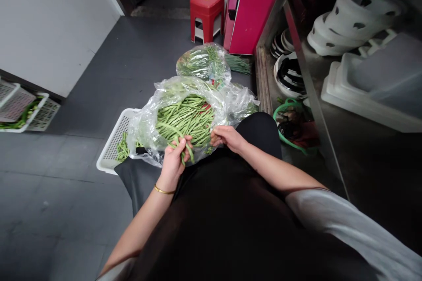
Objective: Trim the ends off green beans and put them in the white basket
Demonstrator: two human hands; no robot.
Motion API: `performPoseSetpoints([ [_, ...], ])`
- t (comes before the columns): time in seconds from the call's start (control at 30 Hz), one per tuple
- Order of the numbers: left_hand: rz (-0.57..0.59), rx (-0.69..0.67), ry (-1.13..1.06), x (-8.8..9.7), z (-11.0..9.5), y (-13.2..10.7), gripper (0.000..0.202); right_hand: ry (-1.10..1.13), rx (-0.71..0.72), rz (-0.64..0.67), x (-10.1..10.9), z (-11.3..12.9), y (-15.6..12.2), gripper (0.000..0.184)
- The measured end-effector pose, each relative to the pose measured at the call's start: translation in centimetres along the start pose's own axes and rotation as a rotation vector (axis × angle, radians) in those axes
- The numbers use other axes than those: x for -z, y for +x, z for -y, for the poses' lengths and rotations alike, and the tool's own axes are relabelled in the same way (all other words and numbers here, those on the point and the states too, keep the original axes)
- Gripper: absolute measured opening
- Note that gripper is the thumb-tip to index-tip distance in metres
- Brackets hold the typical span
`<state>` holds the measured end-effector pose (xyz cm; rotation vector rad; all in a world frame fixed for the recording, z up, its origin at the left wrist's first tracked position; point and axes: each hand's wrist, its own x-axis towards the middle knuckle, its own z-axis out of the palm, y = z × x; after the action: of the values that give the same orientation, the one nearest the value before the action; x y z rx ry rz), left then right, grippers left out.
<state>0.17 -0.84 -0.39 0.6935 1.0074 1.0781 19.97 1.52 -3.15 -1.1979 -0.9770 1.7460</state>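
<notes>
My left hand (175, 156) is closed round a few long green beans (171, 129), which stick out on both sides of its fingers. Just in front, a large clear plastic bag (144, 124) lies open, full of long green beans (191, 119). At the bag's right edge is my right hand (228, 136), its thumb and fingers pinched together; whatever they hold, if anything, is too small to make out. To the left, partly under the bag, a white perforated basket (108, 151) contains short green bean pieces (123, 148).
Behind the big bag lie another bag of greens (198, 62) and a bundle of thin green stalks (239, 64). A red stool (207, 9) stands farther back. On the right are a metal shelf with white tubs (349, 83) and a green basket (290, 102). White crates (46, 112) stand left.
</notes>
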Motion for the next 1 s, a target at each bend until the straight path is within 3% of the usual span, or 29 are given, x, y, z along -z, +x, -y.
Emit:
performPoseSetpoints([
  [0.1,0.156,0.187,0.086,0.2,0.1,-0.2,0.024,-0.303,0.059,0.201,0.4,1.8,0.4,0.035],
  [0.17,0.178,0.253,0.163,0.2,0.3,-0.2,0.021,-0.449,0.134,0.190,-0.3,3.1,0.5,0.037],
  [0.27,0.075,0.212,0.259,0.2,0.8,0.2,0.018,-0.705,0.421,0.155,-2.5,4.1,-0.6,0.036],
  [0.33,-0.033,0.164,0.254,0.3,1.3,0.7,0.018,-0.839,0.599,0.239,-4.1,3.9,-2.2,0.031],
  [0.4,-0.118,0.162,0.220,0.6,1.6,1.2,0.018,-0.868,0.678,0.351,-5.2,3.2,-3.5,0.024],
  [0.5,-0.141,0.186,0.149,0.9,1.8,1.4,0.021,-0.745,0.549,0.389,-5.4,2.0,-3.8,0.019],
  [0.6,0.002,0.222,0.108,0.6,1.4,1.0,0.024,-0.606,0.238,0.349,-4.5,1.1,-2.2,0.014],
  [0.63,0.062,0.234,0.130,0.4,1.1,0.8,0.026,-0.622,0.193,0.328,-4.1,1.0,-1.6,0.014],
  [0.73,0.195,0.253,0.272,0.2,0.6,0.0,0.027,-0.861,0.330,0.346,-3.1,1.2,-0.9,0.013],
  [0.83,0.299,0.252,0.392,0.5,0.4,-0.6,0.025,-1.087,0.502,0.574,-2.4,1.9,-1.4,0.016],
  [0.9,0.366,0.240,0.437,0.8,0.6,-0.9,0.023,-1.166,0.492,0.663,-2.1,2.2,-2.1,0.016],
  [1.0,0.376,0.164,0.523,0.7,1.0,-1.7,0.020,-1.223,0.426,0.580,-2.0,2.1,-2.6,0.015],
])
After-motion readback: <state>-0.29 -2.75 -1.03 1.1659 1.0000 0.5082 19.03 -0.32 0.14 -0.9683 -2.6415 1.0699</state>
